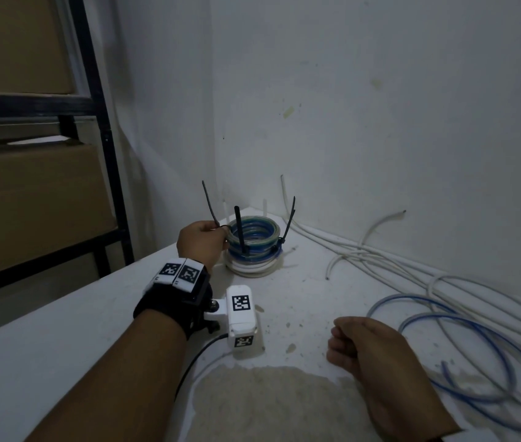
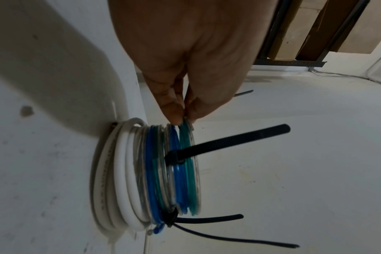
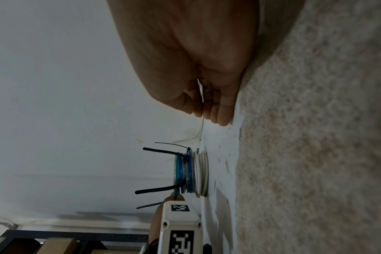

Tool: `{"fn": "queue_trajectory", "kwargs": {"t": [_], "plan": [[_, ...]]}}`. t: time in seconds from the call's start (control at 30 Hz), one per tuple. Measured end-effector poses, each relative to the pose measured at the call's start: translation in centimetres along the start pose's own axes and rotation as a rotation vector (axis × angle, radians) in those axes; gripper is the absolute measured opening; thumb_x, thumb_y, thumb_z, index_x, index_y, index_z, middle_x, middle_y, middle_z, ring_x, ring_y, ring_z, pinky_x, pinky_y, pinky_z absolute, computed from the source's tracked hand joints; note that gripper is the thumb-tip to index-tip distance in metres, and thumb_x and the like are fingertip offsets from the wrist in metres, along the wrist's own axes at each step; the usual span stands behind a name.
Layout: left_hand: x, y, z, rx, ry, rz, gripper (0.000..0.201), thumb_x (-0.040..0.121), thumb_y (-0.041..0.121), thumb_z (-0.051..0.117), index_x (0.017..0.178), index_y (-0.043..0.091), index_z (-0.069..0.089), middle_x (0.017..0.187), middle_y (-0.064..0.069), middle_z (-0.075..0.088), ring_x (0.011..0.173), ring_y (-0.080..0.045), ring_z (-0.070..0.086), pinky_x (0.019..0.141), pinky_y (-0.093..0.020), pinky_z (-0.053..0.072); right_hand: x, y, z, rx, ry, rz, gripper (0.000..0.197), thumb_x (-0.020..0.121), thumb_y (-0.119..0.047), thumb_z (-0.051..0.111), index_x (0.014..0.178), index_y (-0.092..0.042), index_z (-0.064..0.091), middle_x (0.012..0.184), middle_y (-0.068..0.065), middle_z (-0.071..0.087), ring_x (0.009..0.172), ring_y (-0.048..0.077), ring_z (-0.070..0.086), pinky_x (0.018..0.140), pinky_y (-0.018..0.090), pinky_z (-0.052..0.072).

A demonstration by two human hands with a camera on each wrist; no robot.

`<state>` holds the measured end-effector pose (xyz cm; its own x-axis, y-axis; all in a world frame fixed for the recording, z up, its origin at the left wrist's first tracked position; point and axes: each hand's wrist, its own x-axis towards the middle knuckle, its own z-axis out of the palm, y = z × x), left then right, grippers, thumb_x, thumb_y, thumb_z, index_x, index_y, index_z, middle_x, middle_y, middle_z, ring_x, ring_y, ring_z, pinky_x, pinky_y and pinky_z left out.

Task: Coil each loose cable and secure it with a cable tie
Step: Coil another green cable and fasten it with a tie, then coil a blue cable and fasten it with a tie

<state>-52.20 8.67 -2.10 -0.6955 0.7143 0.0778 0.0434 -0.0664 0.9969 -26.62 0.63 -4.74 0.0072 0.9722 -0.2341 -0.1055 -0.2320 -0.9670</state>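
Fingertips (image 2: 174,111) of the left hand (image 1: 200,242) pinch the top coil (image 1: 254,232) of the tied stack, while the right hand (image 1: 367,349) rests loosely curled, well apart from it.

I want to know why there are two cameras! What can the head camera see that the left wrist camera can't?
Only the head view shows the loose blue and white cables sprawled on the white floor, the curled right hand and the patch of beige carpet.

Only the left wrist view shows close up the left hand's fingertips pinching the top greenish loop.

Both show the stacked coils of white, blue and green cable with black plastic cable ties sticking out, and the left hand.
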Motion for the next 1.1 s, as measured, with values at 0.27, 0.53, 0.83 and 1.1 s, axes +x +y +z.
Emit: {"fn": "queue_trajectory", "kwargs": {"t": [0.27, 0.53, 0.83, 1.1], "plan": [[0.2, -0.5, 0.3, -0.033, 0.013, -0.01, 0.016, 0.083, 0.006, 0.067, 0.07, 0.015, 0.069, 0.059, -0.003, 0.066, 0.062, -0.021, 0.06, 0.083, -0.042, 0.057, 0.0, 0.2, 0.1, 0.021, -0.017, -0.006, 0.013, 0.091, -0.004, 0.055, 0.085, 0.003, 0.063, 0.069, 0.015, 0.062, 0.063, 0.023, 0.057, 0.061, 0.033, 0.051], [0.3, -0.2, -0.1, -0.018, 0.066, -0.022, 0.036, 0.084, 0.023, 0.066, 0.118, 0.011, 0.062, 0.108, -0.006, 0.063, 0.093, -0.022, 0.06, 0.091, -0.036, 0.051, -0.4, 0.0, 0.1, 0.019, -0.023, -0.011, 0.014, 0.092, -0.006, 0.055, 0.084, 0.003, 0.063, 0.07, 0.015, 0.06, 0.064, 0.023, 0.056, 0.062, 0.033, 0.052], [-4.6, 5.1, -0.4, -0.083, 0.302, 0.237, 0.019, 0.087, 0.016, 0.059, 0.099, 0.009, 0.047, 0.07, 0.003, 0.045, 0.057, -0.006, 0.041, 0.053, -0.014, 0.037, -2.1, -2.4, -0.9, -0.152, -0.086, -0.119, 0.017, 0.094, -0.012, 0.054, 0.083, -0.004, 0.064, 0.062, 0.006, 0.062, 0.045, 0.016, 0.049, 0.044, 0.026, 0.042], [-14.3, 5.9, 1.0, 0.123, -0.137, 0.163, 0.017, 0.088, 0.017, 0.059, 0.073, 0.011, 0.055, 0.07, -0.004, 0.052, 0.071, -0.023, 0.048, 0.07, -0.033, 0.04, -3.3, -5.1, -9.4, -1.172, 0.008, -0.34, 0.043, 0.085, -0.017, 0.057, 0.054, -0.018, 0.028, 0.05, -0.001, 0.028, 0.044, 0.009, 0.028, 0.043, 0.019, 0.023]]}}
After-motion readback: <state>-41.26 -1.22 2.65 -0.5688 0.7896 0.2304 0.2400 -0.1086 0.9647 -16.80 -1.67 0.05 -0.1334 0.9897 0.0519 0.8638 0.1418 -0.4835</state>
